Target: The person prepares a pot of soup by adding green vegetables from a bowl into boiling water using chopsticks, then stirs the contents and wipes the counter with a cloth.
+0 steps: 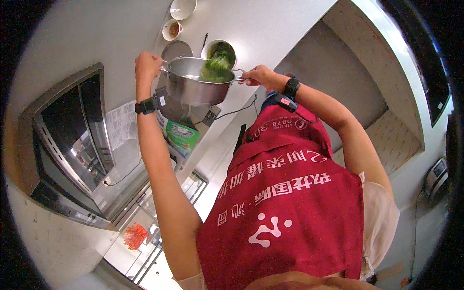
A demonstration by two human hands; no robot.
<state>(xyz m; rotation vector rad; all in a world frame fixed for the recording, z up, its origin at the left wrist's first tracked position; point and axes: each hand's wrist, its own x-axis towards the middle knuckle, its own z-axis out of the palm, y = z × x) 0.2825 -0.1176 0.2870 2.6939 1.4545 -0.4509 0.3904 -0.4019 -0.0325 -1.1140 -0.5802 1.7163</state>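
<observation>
A stainless steel pot [197, 90] is held in the air between my two hands. My left hand [148, 66] grips its left loop handle, and my right hand [261, 77] grips the right one. Blurred leafy greens [216, 69] lie at the pot's far right side and reach over its rim towards a white bowl [235, 54] just beyond. More dark green leaves [222, 47] show inside that bowl. The pot's far rim overlaps the bowl in the picture, so I cannot tell whether they touch.
Behind the pot are a grey round disc [177, 49], a small bowl of brown liquid [173, 30] and another white bowl [183, 9]. Nearer lie a green packet [181, 135] and a black cable [235, 113] along the white counter [253, 25]. My red apron [282, 181] hangs below.
</observation>
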